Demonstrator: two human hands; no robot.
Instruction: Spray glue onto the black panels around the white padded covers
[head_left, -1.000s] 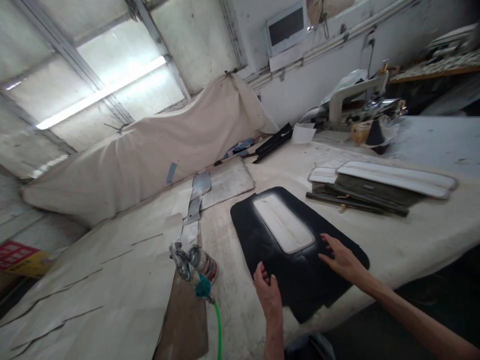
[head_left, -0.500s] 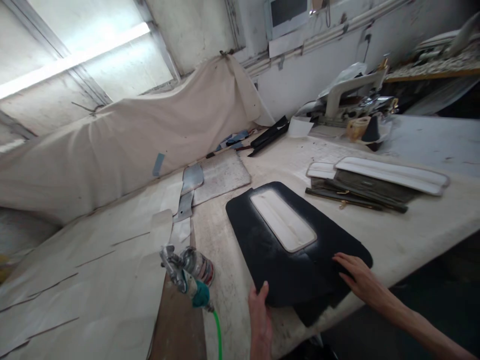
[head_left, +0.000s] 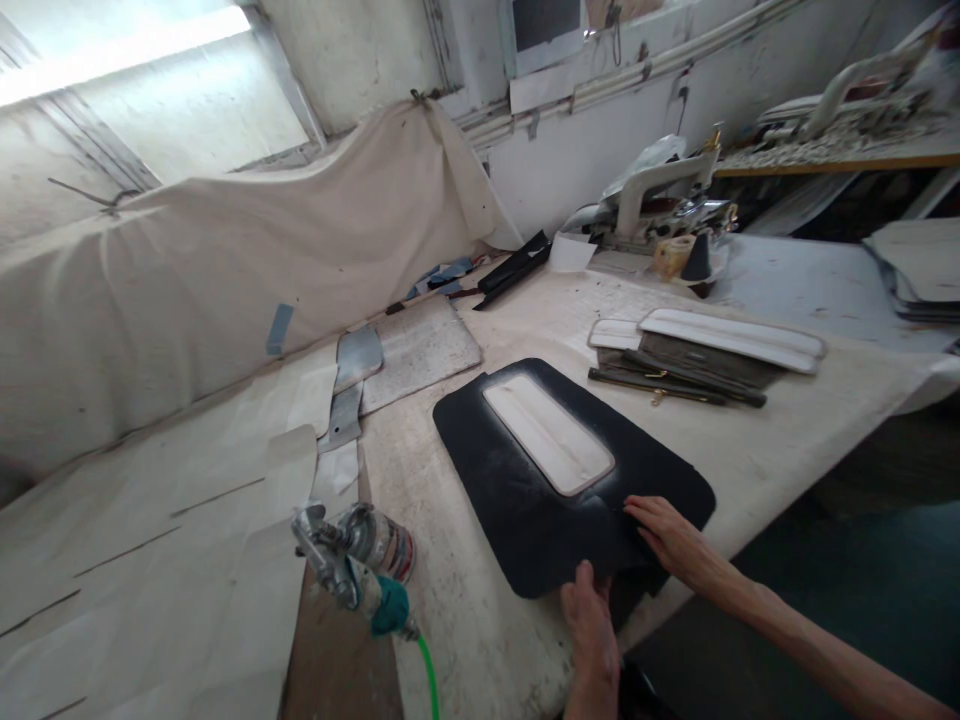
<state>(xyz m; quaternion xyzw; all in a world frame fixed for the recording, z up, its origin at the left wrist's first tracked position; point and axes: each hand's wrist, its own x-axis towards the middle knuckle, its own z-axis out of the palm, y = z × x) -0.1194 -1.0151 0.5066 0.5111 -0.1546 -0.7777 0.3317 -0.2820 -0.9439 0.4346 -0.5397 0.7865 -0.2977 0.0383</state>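
The black panel lies on the pale-covered table, its long axis running from between ten and eleven o'clock down to between four and five. The white strip on it, set toward the far end, points the same way. Near the panel's six o'clock, the left hand has its grip clamped on the edge, thumb on top. The right hand is at four o'clock, fingertips on the black surface; whether its grip is closed on anything, I cannot tell. The spray gun is at eight o'clock.
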